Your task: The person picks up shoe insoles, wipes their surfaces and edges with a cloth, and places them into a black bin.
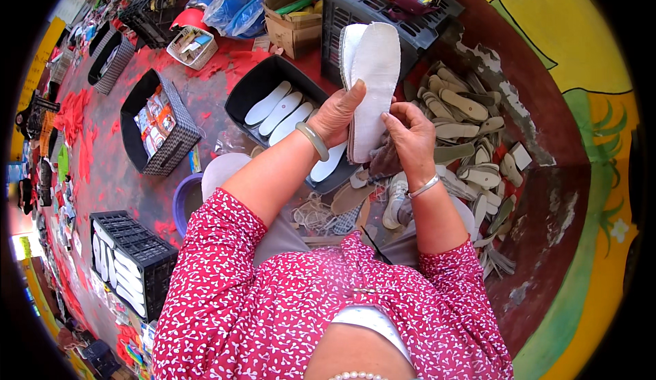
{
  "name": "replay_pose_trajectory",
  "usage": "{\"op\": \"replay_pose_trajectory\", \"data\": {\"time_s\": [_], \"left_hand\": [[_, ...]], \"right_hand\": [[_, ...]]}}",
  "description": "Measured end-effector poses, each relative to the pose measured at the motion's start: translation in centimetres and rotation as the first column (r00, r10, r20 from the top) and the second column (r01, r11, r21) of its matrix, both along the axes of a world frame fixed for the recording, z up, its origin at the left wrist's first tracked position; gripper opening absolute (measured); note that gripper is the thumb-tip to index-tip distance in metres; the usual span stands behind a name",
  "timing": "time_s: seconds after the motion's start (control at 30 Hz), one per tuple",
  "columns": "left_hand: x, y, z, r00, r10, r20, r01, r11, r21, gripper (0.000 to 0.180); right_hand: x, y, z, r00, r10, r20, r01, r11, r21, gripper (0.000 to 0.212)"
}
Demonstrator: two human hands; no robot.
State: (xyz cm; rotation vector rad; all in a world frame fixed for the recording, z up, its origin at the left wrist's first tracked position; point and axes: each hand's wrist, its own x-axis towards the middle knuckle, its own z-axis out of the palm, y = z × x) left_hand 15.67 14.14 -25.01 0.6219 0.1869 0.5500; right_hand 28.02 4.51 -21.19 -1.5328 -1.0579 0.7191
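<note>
Here the person's left hand (336, 115) grips a stack of white shoe insoles (372, 86) from the left side, thumb laid across the face of the front insole and the other fingers curled behind the stack. The stack stands nearly upright, toe end pointing away from the person, raised above the lap. The right hand (410, 137) meets the stack's lower right edge, its fingertips (389, 117) pressed together and pinching that edge. A pale green bangle (314, 141) sits on the left wrist and a silver bracelet (424, 187) on the right. Just behind the left hand, a black bin (256, 86) on the floor holds more white insoles lying flat. To the right, a heap of tan insoles (468, 124) lies against the dark red wall. Beyond the stack stands a black plastic crate (362, 4).
</note>
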Motion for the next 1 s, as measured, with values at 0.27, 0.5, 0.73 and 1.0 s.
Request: {"op": "replay_pose_trajectory", "data": {"time_s": [0.27, 0.5, 0.73, 1.0], "left_hand": [[-0.2, 0.1, 0.7, 0.993, -0.008, 0.117, 0.013, 0.999, -0.041, 0.083], [-0.1, 0.1, 1.4, 0.996, 0.051, 0.066, -0.045, 0.995, -0.092, 0.084], [-0.4, 1.0, -0.4, 0.998, 0.067, -0.02, -0.07, 0.985, -0.155, 0.068], [-0.1, 1.2, -0.2, 0.969, 0.155, -0.192, -0.164, 0.986, -0.033, 0.044]], "right_hand": [[2.2, 0.3, 0.0, 0.838, 0.117, -0.534, -0.183, 0.981, -0.071, 0.008], [3.0, 0.3, -0.3, 0.803, 0.038, -0.595, -0.142, 0.981, -0.129, 0.008], [5.0, -0.1, 1.3, 0.819, 0.07, -0.57, -0.097, 0.995, -0.016, 0.01], [7.7, -0.8, 1.8, 0.915, 0.037, -0.402, -0.032, 0.999, 0.02, 0.012]]}}
